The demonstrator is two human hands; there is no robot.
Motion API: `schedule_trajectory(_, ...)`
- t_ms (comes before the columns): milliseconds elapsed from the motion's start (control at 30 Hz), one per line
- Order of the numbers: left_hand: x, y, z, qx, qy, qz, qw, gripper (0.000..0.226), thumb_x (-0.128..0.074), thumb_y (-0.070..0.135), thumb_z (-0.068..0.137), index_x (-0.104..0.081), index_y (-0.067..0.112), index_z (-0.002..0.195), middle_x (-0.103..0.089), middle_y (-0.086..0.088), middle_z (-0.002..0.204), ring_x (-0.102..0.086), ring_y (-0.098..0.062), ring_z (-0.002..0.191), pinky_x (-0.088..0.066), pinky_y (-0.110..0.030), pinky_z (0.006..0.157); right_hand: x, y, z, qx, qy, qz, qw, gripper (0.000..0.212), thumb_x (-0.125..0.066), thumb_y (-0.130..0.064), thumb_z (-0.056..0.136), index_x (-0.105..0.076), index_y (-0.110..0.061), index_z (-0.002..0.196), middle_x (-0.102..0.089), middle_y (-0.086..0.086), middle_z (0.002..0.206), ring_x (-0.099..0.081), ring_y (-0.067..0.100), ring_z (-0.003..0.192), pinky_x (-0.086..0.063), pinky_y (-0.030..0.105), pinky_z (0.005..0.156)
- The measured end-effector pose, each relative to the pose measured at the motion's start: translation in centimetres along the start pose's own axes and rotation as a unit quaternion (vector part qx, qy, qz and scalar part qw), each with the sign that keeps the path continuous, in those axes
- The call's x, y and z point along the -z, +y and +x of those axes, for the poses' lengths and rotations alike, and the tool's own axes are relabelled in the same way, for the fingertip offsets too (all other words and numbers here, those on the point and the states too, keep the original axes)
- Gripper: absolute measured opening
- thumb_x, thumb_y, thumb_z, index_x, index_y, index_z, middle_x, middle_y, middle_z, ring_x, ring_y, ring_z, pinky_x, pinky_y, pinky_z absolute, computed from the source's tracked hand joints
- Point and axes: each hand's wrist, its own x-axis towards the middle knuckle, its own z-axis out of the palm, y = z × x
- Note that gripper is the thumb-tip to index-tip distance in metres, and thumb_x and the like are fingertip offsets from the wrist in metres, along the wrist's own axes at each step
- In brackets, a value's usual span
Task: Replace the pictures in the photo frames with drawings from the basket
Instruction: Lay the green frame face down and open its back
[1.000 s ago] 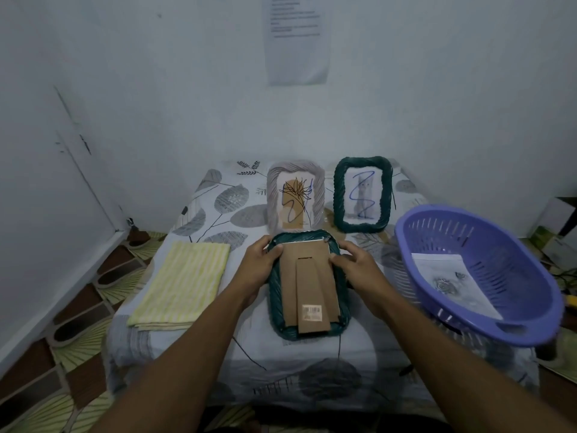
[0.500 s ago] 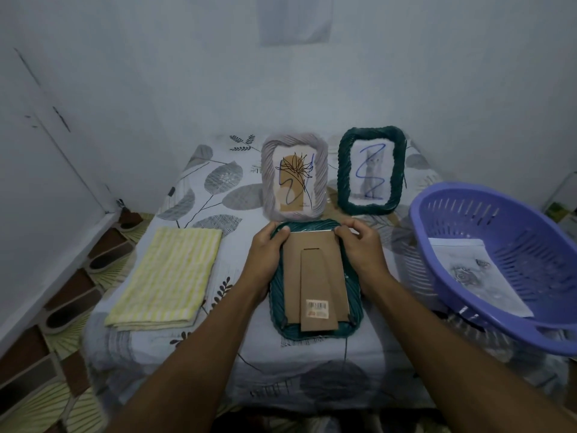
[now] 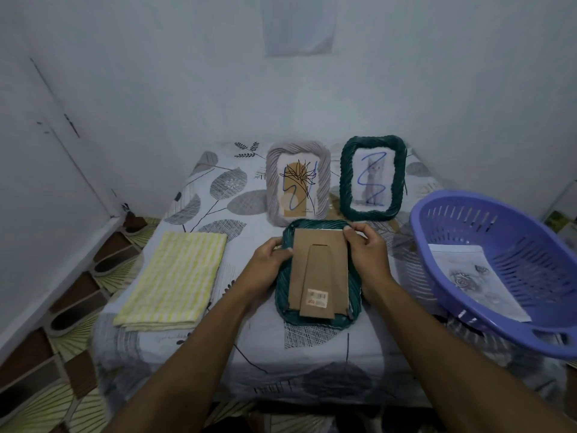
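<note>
Labels: a sticker [image 3: 318,299] with a barcode sits on the lower end of the backing board [image 3: 338,276]; its figures are too blurred to read. Print on the wall sheet [image 3: 298,23] is likewise unreadable.

Containers: the purple basket [image 3: 524,251] overhangs the table's [image 3: 312,354] right edge and holds one grey drawing [image 3: 474,276] lying flat.

Task item: the face-down frame [image 3: 282,295] lies at the middle of the front edge, board uppermost. The left hand [image 3: 268,264] grasps its left side, thumb on the board. The right hand [image 3: 365,248] pinches the board's upper right corner.

Towards the back edge stand a grey frame [image 3: 272,189] and a dark green frame [image 3: 345,179], each picture marked with a blue scribble. A yellow striped cloth [image 3: 175,279] lies folded at the left edge.
</note>
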Motion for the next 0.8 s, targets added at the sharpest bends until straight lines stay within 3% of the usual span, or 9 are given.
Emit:
schedule_trajectory(67, 0.1, 0.2, -0.4, -0.005, -0.006, 0.010, 1.000, 0.026, -0.047, 0.002, 0.097, -0.054, 0.010, 0.121, -0.070, -0.016, 0.105, -0.068, -0.024, 0.088, -0.057, -0.034, 0.074, 0.0, -0.4, 0.0, -0.026, -0.015, 0.021, 0.999, 0.013, -0.061, -0.024, 0.094, -0.064, -0.017, 0.104, -0.071, 0.004, 0.084, -0.064, 0.019, 0.076, -0.053, 0.033, 0.068)
schedule_trajectory(233, -0.3, 0.7, -0.5, -0.055, 0.072, -0.027, 0.995, 0.026, -0.043, 0.007, 0.100, -0.054, 0.009, 0.123, -0.068, -0.013, 0.110, -0.067, -0.025, 0.089, -0.057, -0.036, 0.072, 0.5, -0.6, -2.7, -0.107, -0.115, 0.077, 0.985, 0.021, -0.056, -0.010, 0.095, -0.061, -0.013, 0.115, -0.074, 0.013, 0.098, -0.071, 0.033, 0.090, -0.057, 0.050, 0.082)
schedule_trajectory(400, -0.9, 0.8, -1.2, -0.060, 0.083, -0.070, 0.992, 0.026, -0.043, 0.015, 0.101, -0.058, 0.010, 0.123, -0.068, -0.015, 0.113, -0.066, -0.029, 0.098, -0.055, -0.043, 0.084, 1.9, 0.4, -4.9, -0.113, -0.166, 0.086, 0.976, 0.036, -0.053, 0.005, 0.092, -0.058, -0.020, 0.117, -0.071, 0.019, 0.108, -0.067, 0.040, 0.101, -0.051, 0.062, 0.089)
schedule_trajectory(567, -0.3, -0.4, -3.7, 0.009, -0.051, -0.071, 0.996, 0.041, -0.046, 0.005, 0.098, -0.051, 0.030, 0.129, -0.069, -0.005, 0.118, -0.067, -0.026, 0.107, -0.056, -0.042, 0.084, 2.0, 0.2, -5.5, -0.106, -0.113, 0.150, 0.976, 0.043, -0.050, 0.009, 0.093, -0.052, -0.014, 0.130, -0.068, 0.019, 0.114, -0.067, 0.039, 0.101, -0.054, 0.059, 0.083)
schedule_trajectory(667, 0.2, -0.9, -4.4, 0.008, -0.081, -0.041, 0.996, 0.051, -0.042, -0.005, 0.097, -0.046, 0.029, 0.135, -0.068, -0.011, 0.120, -0.066, -0.029, 0.108, -0.056, -0.045, 0.087, 1.7, 0.3, -5.5, -0.098, -0.103, 0.149, 0.979, 0.044, -0.047, 0.007, 0.095, -0.051, -0.016, 0.133, -0.069, 0.015, 0.113, -0.068, 0.035, 0.100, -0.056, 0.055, 0.082)
schedule_trajectory(800, 0.6, -1.0, -4.5, -0.008, -0.097, -0.043, 0.994, 0.059, -0.045, -0.010, 0.095, -0.044, 0.033, 0.136, -0.064, -0.014, 0.124, -0.063, -0.031, 0.113, -0.054, -0.044, 0.091, 2.0, 0.6, -5.3, -0.077, -0.148, 0.115, 0.979, 0.048, -0.046, 0.010, 0.094, -0.054, -0.022, 0.130, -0.071, 0.011, 0.112, -0.069, 0.029, 0.102, -0.058, 0.045, 0.080)
